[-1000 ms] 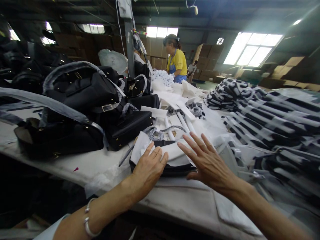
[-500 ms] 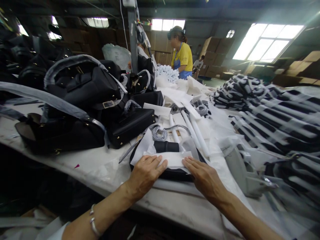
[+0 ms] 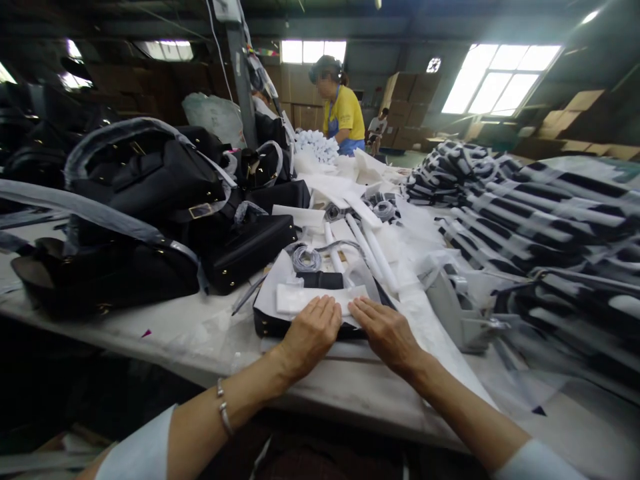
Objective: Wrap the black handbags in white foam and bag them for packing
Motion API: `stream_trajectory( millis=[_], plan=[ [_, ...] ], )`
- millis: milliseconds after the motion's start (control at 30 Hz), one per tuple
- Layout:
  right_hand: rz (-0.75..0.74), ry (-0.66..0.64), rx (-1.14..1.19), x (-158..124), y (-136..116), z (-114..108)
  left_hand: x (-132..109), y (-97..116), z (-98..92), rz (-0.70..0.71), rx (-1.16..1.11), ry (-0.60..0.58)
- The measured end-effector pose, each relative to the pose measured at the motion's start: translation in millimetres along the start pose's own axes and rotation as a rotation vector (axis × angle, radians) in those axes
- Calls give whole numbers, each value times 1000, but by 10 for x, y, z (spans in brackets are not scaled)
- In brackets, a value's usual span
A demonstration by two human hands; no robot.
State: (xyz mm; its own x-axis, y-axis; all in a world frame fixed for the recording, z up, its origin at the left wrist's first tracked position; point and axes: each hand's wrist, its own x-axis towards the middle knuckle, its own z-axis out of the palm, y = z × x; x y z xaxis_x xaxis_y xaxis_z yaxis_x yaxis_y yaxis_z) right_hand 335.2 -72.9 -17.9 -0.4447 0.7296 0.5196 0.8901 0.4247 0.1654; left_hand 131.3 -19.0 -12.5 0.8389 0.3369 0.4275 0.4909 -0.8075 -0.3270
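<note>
A folded white foam strip [image 3: 293, 300] lies across a black handbag [image 3: 267, 325] on the table in front of me. My left hand [image 3: 314, 333] rests on the strip's middle, its fingers stretched out and side by side. Close beside it, my right hand [image 3: 389, 333] lies on the strip's right part with the fingers extended. White sheeting [image 3: 273, 283] spreads over the bag beneath the strip. Behind the strip a dark rolled piece [image 3: 323, 279] and a coiled, wrapped strap [image 3: 306, 257] show. My palms hide part of the bag's front.
Finished-looking black handbags [image 3: 250, 253] with wrapped handles crowd the left. White rolls [image 3: 373, 253] lie behind the bag. A grey tape dispenser [image 3: 460, 313] stands at right, before stacked black-and-white wrapped pieces [image 3: 540, 220]. A person in yellow [image 3: 350, 113] stands beyond the table.
My left hand has slid right along the foam strip, nearer to my right hand, uncovering the strip's left end. The view has turned slightly right.
</note>
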Motion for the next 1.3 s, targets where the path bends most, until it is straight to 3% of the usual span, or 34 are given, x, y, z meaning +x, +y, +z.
stream_trajectory(
  millis=[133, 267, 333, 467, 600, 733, 900, 1100, 1300],
  plan=[
    [36, -12, 75, -6, -1, -166, -108, 9, 86, -13, -22, 116],
    [128, 94, 176, -214, -50, -565, -92, 3, 56, -9, -63, 65],
    [170, 97, 199, -383, -101, -663, -74, -4, 33, -10, -85, 36],
    [283, -99, 186, -606, -175, -505, -39, -37, -45, -42, -151, -16],
    [354, -156, 253, -612, -193, -319, -1, -79, -125, -71, -221, -35],
    [261, -48, 366, -565, -291, -347, 21, -100, -179, -106, -307, -42],
    [325, 175, 257, -430, -353, -277, 21, -140, -300, -108, -396, -50],
    [333, 211, 34, -345, -292, -136, -37, -100, -226, -9, -274, -96],
    [309, 155, 63, -359, -302, -179, -148, 30, -3, 28, -95, -8]
  ],
)
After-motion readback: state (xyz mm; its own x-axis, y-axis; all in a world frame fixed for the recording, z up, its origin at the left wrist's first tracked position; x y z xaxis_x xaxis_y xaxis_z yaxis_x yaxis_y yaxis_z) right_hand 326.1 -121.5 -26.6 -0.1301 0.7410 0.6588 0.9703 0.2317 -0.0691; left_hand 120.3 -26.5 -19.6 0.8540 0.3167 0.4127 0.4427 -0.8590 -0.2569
